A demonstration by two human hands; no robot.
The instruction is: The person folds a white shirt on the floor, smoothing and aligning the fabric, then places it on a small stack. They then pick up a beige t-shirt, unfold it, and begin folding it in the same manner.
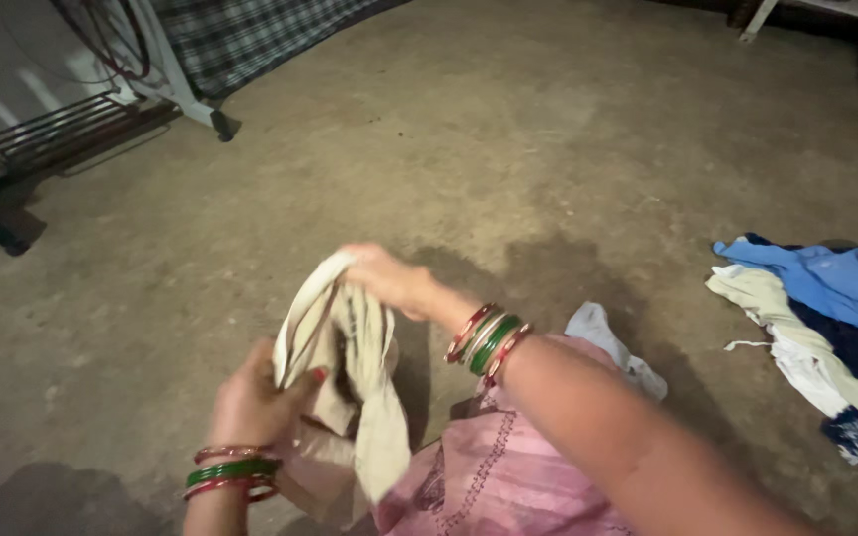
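Hands meet over the concrete floor [469, 149]: the left hand [250, 402] has its grip clamped on the lower folds of a beige cloth [355, 382], the right hand [389, 280] pinches its top edge, above a pink embroidered garment [508, 476]; a clothes pile [826, 328] lies well apart.

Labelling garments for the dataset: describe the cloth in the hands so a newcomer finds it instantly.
Start at the bare concrete floor, then drop to the lower left where two bangled wrists meet. The left hand and right hand grip a cream cloth, bunched and hanging between them. It is paler than the pink embroidered garment beneath and far from the blue clothes pile.
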